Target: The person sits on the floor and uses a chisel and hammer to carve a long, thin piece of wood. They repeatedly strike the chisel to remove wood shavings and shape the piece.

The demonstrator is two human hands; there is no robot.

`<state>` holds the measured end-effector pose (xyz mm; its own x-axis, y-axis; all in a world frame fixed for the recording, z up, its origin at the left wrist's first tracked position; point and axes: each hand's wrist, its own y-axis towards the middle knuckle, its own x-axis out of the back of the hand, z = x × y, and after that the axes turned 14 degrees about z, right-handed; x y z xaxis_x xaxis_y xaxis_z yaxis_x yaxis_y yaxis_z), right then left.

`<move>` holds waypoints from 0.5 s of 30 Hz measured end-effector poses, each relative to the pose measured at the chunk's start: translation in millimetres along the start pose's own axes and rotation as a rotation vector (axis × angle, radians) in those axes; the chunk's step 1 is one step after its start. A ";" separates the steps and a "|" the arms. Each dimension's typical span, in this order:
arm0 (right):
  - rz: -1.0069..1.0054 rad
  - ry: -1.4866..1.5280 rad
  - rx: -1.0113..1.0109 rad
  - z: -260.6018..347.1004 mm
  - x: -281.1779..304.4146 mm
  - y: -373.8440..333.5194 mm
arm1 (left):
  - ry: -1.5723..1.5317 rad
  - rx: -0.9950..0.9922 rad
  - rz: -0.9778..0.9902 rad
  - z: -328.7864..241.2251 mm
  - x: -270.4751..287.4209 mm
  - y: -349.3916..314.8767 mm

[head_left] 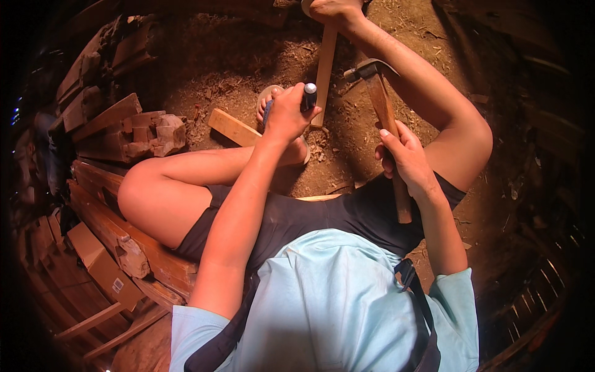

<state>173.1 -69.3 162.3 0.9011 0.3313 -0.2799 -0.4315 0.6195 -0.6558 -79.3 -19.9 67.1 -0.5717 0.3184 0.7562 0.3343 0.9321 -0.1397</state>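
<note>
My left hand (286, 118) is closed round the upright dark handle of a chisel (309, 98). The handle's round silver cap faces up, while its blade is hidden beneath the hand. My right hand (406, 155) grips the wooden handle of a hammer (383, 102) about halfway along. The hammer's metal head is raised, to the right of the chisel and beyond my right hand. A narrow wooden strip (326, 68) runs over the ground from my far foot to beside the chisel. A short wooden block (234, 127) lies to the left of my left hand.
Stacked timber (155, 133) lies along the left, with long beams (130, 239) beside my left knee. A cardboard box (102, 266) sits at the lower left. Wood shavings (217, 90) litter the dirt floor (396, 28). My bent legs frame the space in front.
</note>
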 end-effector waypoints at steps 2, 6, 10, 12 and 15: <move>0.002 -0.010 -0.002 -1.0 0.3 0.7 | 0.014 0.017 0.004 -0.8 -0.9 -1.0; -0.006 -0.003 0.006 0.1 -0.7 0.0 | -0.006 0.055 0.024 -1.7 -1.9 -1.0; -0.004 -0.005 0.008 -1.2 0.0 0.6 | 0.083 0.050 0.014 -2.4 -2.5 -2.3; -0.002 -0.009 0.009 -1.5 0.1 0.6 | 0.089 0.036 -0.007 0.3 -3.7 -2.0; -0.002 -0.013 0.011 -1.1 -0.2 0.2 | 0.046 0.019 -0.038 2.0 -3.4 -0.6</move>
<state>172.9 -70.0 161.4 0.9012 0.3395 -0.2696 -0.4305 0.6275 -0.6488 -79.1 -21.2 63.3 -0.5488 0.2751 0.7894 0.2986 0.9465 -0.1223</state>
